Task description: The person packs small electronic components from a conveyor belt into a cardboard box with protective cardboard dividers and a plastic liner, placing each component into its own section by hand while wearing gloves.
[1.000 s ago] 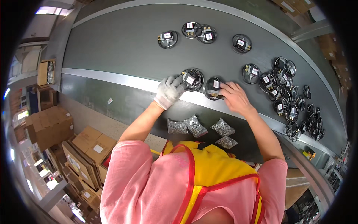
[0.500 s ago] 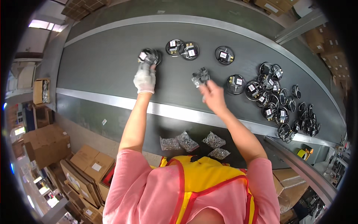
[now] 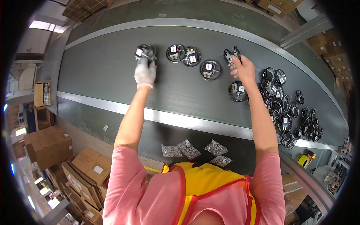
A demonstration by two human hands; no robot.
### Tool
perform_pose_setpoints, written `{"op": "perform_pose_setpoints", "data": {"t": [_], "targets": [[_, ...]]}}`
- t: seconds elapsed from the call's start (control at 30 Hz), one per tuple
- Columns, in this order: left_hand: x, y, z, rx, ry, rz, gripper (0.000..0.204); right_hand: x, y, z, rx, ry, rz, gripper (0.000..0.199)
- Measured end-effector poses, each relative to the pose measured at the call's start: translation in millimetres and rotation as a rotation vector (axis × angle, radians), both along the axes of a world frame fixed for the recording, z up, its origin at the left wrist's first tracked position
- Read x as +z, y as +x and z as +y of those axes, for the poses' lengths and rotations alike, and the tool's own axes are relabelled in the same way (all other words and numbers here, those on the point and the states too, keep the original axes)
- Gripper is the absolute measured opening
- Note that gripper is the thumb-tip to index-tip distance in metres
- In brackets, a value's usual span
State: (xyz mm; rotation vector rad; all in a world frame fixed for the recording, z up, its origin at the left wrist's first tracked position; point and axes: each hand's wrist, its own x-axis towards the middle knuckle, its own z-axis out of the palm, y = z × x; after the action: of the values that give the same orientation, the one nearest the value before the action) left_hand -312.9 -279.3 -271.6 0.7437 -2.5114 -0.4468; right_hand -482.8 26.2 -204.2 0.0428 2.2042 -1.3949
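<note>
In a white glove, my left hand closes its fingers on a coiled black cable with a white label, at the belt's left part; motion blurs it. My bare right hand pinches another coiled cable, seen edge-on, with grey metal parts, over the belt's far right side. Between the hands lie two overlapping coils, a left one and a right one. Closer to my right hand is a single coil with brass-coloured connectors. Below that hand sits another coil.
A heap of coiled cables covers the right part of the dark belt, partly behind my right forearm. Clear bags of metal rings lie before me, past the belt's metal rail. Cardboard boxes stand at left.
My right hand has moved right and away, to where a coil lay, and holds a coil there. A coil now lies near its former place. My left hand has shifted slightly left with its coil.
</note>
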Motion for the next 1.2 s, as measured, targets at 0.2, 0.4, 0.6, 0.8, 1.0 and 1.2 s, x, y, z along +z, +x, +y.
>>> {"op": "perform_pose_setpoints", "data": {"t": [0.2, 0.4, 0.6, 0.8, 1.0, 1.2], "targets": [[14, -84, 21, -0.091, 0.619, 0.383, 0.025, -43, 41, 21, 0.699, 0.188, 1.046, 0.028], [8, -112, 33, -0.487, 0.097, -0.036, 0.029, -59, 55, 13, 0.659, 0.338, 1.082, 0.025], [-2, -47, 46, -0.333, 0.078, 0.084, 0.027, -67, 74, 9, 0.589, 0.319, 1.135, 0.019], [26, 46, 114, 0.083, 0.791, 0.068, 0.030, -49, 83, 12, 0.550, 0.156, 1.046, 0.021], [47, 82, 116, 0.296, 1.347, 0.325, 0.013, -2, 106, 42, -0.225, -0.524, -0.109, 0.012], [24, 35, 122, -0.111, 0.161, 0.434, 0.025, -41, 105, 85, 0.216, 0.281, 1.190, 0.008]]}}
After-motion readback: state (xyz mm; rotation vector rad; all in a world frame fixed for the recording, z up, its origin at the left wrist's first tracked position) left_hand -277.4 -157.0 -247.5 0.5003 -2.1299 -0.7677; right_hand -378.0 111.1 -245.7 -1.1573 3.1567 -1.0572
